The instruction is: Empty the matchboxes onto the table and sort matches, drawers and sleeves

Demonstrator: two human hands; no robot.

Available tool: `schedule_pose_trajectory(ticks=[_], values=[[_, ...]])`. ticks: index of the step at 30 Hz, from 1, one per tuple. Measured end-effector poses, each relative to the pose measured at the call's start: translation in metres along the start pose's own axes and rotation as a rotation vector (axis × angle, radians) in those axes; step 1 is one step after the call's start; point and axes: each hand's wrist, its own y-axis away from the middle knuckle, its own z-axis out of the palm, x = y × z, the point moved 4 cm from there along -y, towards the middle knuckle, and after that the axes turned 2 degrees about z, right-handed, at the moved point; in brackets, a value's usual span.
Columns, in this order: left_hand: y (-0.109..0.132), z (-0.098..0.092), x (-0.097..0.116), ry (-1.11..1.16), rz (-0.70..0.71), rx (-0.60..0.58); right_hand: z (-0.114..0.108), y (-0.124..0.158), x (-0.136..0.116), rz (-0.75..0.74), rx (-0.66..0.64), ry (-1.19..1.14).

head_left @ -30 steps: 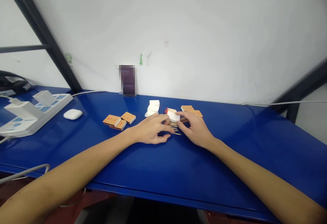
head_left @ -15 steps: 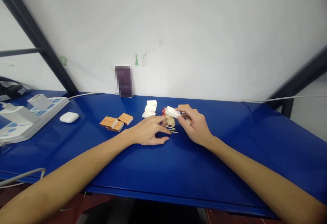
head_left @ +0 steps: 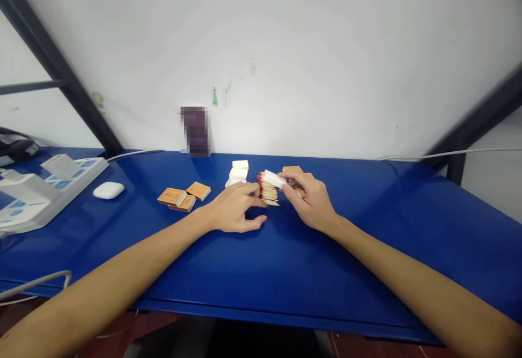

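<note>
Matches (head_left: 269,193) on table (head_left: 240,271) now bunch tighter, lying neater. Left hand (head_left: 236,208), loosely spread, grips nothing, touching matches' near-left side; right hand (head_left: 308,195) pinches white box (head_left: 273,178) at matches' far end.

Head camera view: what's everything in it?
matches: many, pale, centre
box: one, white, near matches
pieces: about three, white, left of matches
matchboxes: at least five, orange, left and right
rounded case: one, white, left
power strip: one, white, left
adapters: two, white, on strip
unclear item: one, black, left
panel: one, purple, back
cables: several, white, sides
frame bars: several, dark, sides
wall: one, white, back
desk: one, blue, across
floor: one, red, below
left hand: one, at matches
right hand: one, holding box
</note>
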Motion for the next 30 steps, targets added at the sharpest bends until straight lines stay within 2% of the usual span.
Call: schedule_pose_trajectory(ticks=[2, 7, 12, 15, 19, 21, 26, 30], values=[[0.000, 0.000, 0.000, -0.004, -0.012, -0.002, 0.000, -0.001, 0.000, 0.045, 0.005, -0.115], [-0.001, 0.000, 0.000, 0.002, -0.024, -0.003, -0.001, -0.003, -0.001, 0.267, 0.060, -0.451], [0.000, 0.000, 0.000, -0.015, -0.023, 0.013, 0.006, -0.003, 0.001, 0.358, 0.026, -0.644], [0.002, -0.001, 0.002, -0.013, 0.036, 0.087, 0.012, -0.001, 0.007, 0.413, -0.007, -0.685], [0.005, -0.007, 0.005, -0.061, 0.097, 0.306, 0.016, 0.000, 0.010, 0.447, -0.066, -0.689], [0.005, -0.010, 0.008, -0.135, 0.107, 0.367, 0.016, 0.000, 0.006, 0.436, -0.090, -0.687], [-0.001, -0.009, 0.016, -0.285, 0.146, 0.322, 0.015, -0.001, -0.002, 0.412, -0.122, -0.682], [-0.003, -0.008, 0.017, -0.307, 0.151, 0.291, 0.016, 0.000, -0.007, 0.387, -0.177, -0.711]])
